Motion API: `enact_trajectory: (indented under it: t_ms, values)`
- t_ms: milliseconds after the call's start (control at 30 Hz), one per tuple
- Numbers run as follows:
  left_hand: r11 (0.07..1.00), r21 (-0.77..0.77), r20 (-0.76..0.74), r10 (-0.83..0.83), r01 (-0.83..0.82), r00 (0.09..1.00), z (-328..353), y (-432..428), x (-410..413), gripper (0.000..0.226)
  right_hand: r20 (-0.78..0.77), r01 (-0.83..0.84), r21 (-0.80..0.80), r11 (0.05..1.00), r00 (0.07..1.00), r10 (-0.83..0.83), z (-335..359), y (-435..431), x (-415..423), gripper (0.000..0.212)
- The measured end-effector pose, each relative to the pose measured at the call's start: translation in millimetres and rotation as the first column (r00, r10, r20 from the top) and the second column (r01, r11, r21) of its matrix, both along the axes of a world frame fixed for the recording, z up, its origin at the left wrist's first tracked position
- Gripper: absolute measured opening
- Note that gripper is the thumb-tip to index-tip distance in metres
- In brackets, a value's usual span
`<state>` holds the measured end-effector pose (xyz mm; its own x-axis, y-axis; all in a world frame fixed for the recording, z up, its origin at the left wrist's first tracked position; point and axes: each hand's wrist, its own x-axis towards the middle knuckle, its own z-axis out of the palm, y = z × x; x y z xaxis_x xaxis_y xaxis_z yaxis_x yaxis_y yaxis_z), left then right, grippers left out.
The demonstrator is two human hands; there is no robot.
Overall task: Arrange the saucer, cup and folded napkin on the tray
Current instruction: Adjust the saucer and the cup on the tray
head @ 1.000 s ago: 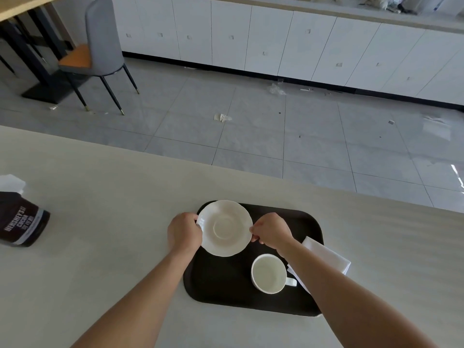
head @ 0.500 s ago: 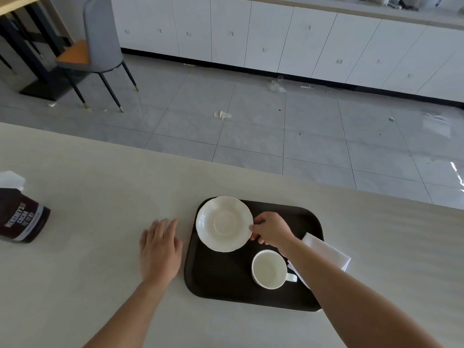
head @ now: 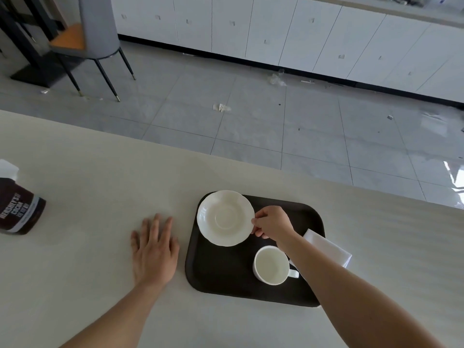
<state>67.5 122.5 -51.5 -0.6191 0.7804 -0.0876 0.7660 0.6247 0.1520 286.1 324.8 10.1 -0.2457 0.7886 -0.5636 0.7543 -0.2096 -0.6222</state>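
A dark brown tray (head: 221,277) lies on the pale table. A white scalloped saucer (head: 224,218) sits at the tray's far left corner, its rim over the tray's edge. My right hand (head: 272,223) pinches the saucer's right rim. A white cup (head: 271,264) stands upright in the tray's near right part, handle pointing right. A folded white napkin (head: 326,247) lies over the tray's right edge, partly hidden by my right forearm. My left hand (head: 154,249) rests flat on the table left of the tray, fingers spread, holding nothing.
A brown cocoa bottle (head: 18,209) lies at the table's left edge. The table's far edge (head: 175,146) drops to a tiled floor with a grey chair (head: 93,38) and white cabinets beyond.
My left hand let go of the saucer and moved left to lie flat on the table. My right hand still holds the saucer's rim at the tray's far left.
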Motion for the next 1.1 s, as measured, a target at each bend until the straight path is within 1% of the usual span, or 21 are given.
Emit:
enact_trajectory:
  t_ms: [67, 333, 433, 500, 567, 633, 667, 733, 800, 833, 867, 933, 967, 1100]
  values:
    - [1.000, -0.010, -0.004, -0.001, 0.001, 1.000, 0, -1, 0, 0.063, -0.003, 0.004, -0.010, 1.000, 1.000, -0.004, -1, 1, 0, 0.008]
    - [0.999, 0.032, 0.007, -0.003, 0.002, 1.000, 0, -1, 1, 0.062, -0.025, -0.035, -0.048, 0.998, 0.999, 0.033, 2, 7, -1, 0.005]
    - [0.999, 0.036, 0.006, 0.000, 0.000, 1.000, 0, -1, 0, 0.061, -0.072, -0.080, -0.047, 0.996, 0.994, 0.077, 5, 5, 7, 0.006]
    - [0.999, 0.042, 0.008, 0.001, -0.001, 1.000, -1, -1, -1, 0.061, -0.120, -0.076, -0.026, 0.997, 0.990, 0.072, 10, 4, 16, 0.008]
    - [0.999, 0.048, 0.000, -0.002, 0.002, 1.000, -2, -2, -1, 0.061, -0.134, -0.030, 0.048, 0.998, 0.990, 0.036, 15, 1, 30, 0.012]
    - [0.999, 0.051, -0.006, -0.003, 0.003, 1.000, -5, -2, -3, 0.061, -0.092, -0.011, 0.164, 0.986, 0.995, 0.027, 21, -6, 51, 0.023]
    - [0.999, 0.053, -0.008, -0.004, 0.004, 1.000, -6, -2, -3, 0.061, -0.052, -0.032, 0.226, 0.974, 0.998, 0.044, 24, -13, 64, 0.030]
    - [0.998, 0.054, -0.012, -0.010, 0.011, 1.000, -9, -2, -4, 0.061, 0.066, -0.118, 0.323, 0.939, 0.993, 0.102, 30, -30, 89, 0.044]
    - [0.999, 0.050, -0.020, -0.018, 0.019, 1.000, -11, -3, -5, 0.061, 0.217, -0.228, 0.353, 0.908, 0.963, 0.158, 35, -48, 110, 0.048]
    - [0.998, 0.051, -0.023, -0.021, 0.022, 1.000, -12, -2, -5, 0.061, 0.268, -0.278, 0.333, 0.901, 0.944, 0.192, 38, -56, 117, 0.046]
    - [0.998, 0.054, -0.023, -0.023, 0.024, 0.999, -13, -2, -5, 0.061, 0.284, -0.314, 0.297, 0.902, 0.931, 0.231, 38, -62, 122, 0.044]
    - [0.998, 0.066, -0.022, -0.023, 0.024, 1.000, -14, -2, -5, 0.060, 0.247, -0.346, 0.237, 0.908, 0.925, 0.288, 39, -72, 127, 0.041]
    - [0.997, 0.074, -0.021, -0.019, 0.020, 1.000, -14, -3, -6, 0.060, 0.220, -0.355, 0.240, 0.904, 0.927, 0.305, 39, -76, 127, 0.037]
    - [0.996, 0.092, -0.018, -0.017, 0.018, 1.000, -12, -3, -4, 0.061, 0.162, -0.330, 0.388, 0.860, 0.944, 0.289, 33, -86, 123, 0.010]
